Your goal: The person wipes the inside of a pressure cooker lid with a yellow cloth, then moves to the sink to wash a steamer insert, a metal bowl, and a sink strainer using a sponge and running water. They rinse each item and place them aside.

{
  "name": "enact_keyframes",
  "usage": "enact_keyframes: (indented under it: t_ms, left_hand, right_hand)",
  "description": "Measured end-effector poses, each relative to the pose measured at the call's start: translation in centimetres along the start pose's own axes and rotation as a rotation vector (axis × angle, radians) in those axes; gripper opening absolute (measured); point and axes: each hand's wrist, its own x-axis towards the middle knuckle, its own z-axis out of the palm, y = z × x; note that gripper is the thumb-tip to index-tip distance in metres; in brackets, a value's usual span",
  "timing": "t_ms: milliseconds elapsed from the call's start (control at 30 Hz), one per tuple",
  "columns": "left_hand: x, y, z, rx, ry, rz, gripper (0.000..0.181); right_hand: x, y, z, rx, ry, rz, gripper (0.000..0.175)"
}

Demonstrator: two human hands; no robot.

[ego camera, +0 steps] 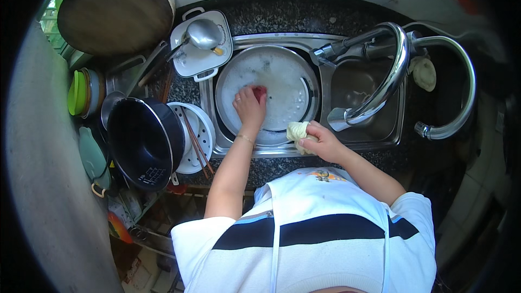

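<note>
A large round metal basin sits in the left sink bowl, filled with cloudy, foamy water. My left hand reaches into it, thumb and fingers around a small red thing that is partly hidden; I cannot tell what it is. Near the basin's right side a curved white-and-black edge shows in the water. Over the front right rim, my right hand grips a bunched pale yellow-green cloth.
Right of the basin, a chrome faucet arches over the smaller sink bowl. A white dish holding a ladle stands back left. Nearer left are a black inner pot, a perforated white steamer tray, chopsticks and a round board.
</note>
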Motion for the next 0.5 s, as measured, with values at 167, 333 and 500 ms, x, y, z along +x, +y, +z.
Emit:
enact_keyframes:
  t_ms: [167,333,500]
  left_hand:
    - [0.5,0.8,2.3,0.040,-0.086,0.154,0.055]
    - [-2.0,1.8,1.3,-0.017,-0.021,0.098,0.062]
    - [-2.0,-0.9,0.2,-0.349,-0.151,-0.139,0.073]
  right_hand:
    - [0.8,1.3,0.7,-0.041,0.012,-0.109,0.031]
    - [1.1,0.8,0.1,0.033,0.036,-0.040,0.029]
    - [2.3,3.2,-0.3,0.140,0.339,-0.068,0.040]
